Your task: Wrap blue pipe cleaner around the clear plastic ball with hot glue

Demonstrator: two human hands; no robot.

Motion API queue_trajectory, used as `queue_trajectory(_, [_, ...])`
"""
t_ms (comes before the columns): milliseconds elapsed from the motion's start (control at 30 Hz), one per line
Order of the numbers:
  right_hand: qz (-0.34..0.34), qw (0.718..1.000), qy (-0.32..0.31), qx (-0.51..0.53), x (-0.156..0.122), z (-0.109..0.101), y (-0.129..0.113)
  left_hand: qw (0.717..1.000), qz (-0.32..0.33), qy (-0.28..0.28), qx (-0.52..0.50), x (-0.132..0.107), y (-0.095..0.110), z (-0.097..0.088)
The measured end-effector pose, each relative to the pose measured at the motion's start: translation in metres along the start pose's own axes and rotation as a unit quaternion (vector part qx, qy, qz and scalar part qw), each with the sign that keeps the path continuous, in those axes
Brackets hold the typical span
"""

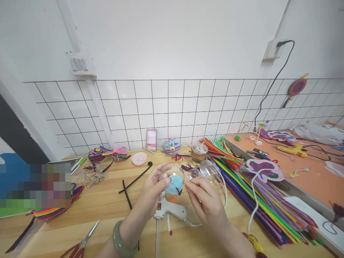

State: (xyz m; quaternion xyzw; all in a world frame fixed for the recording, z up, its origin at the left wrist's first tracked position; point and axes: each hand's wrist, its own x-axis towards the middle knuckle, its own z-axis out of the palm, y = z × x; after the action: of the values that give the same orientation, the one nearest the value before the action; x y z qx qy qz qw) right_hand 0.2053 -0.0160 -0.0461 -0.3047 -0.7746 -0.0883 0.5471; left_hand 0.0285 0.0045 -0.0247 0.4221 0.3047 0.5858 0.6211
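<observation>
My left hand curls its fingers round a clear plastic half-sphere that holds a light blue coiled pipe-cleaner disc. My right hand pinches the disc's right edge, where a dark stem end sticks out. Both hands hover just above a white hot glue gun lying on the wooden table. A second clear half-sphere rests right behind my right hand. A green bangle sits on my left wrist.
A thick pile of coloured pipe cleaners fills the right. Scissors lie front left, black pipe cleaners centre left, a small jar and a pink dish behind. A wire grid lines the wall. An orange table stands right.
</observation>
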Motion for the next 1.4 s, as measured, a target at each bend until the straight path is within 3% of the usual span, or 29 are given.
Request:
queue_trajectory(267, [-0.004, 1.000, -0.001, 0.014, 0.000, 0.001, -0.002, 0.999, -0.014, 0.029, -0.040, 0.000, -0.003, 0.004])
queue_trajectory(1067, [0.021, 0.999, 0.013, 0.025, 0.001, 0.001, -0.006, 0.994, -0.007, 0.013, -0.110, -0.006, -0.022, 0.012])
queue_trajectory(1400, [0.016, 1.000, 0.020, 0.003, 0.000, 0.002, -0.001, 0.987, -0.020, 0.017, -0.160, -0.010, -0.020, 0.024])
